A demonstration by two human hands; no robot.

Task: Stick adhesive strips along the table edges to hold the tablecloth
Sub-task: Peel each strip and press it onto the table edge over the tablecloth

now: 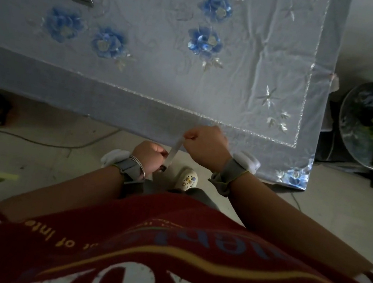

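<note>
1. The left hand point(148, 157) is curled, pinching the lower end of a thin, translucent white adhesive strip point(175, 150).
2. The right hand point(204, 144) pinches the strip's upper end at the near overhang of the sheer, pale-blue flowered tablecloth point(189, 81).

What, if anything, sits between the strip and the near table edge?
Nothing visible does. The strip, pinched between the left hand and right hand, is just in front of the tablecloth overhanging the near table edge.

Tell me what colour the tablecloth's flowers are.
Blue flowers on a pale, shiny tablecloth; head view shows them.
</note>
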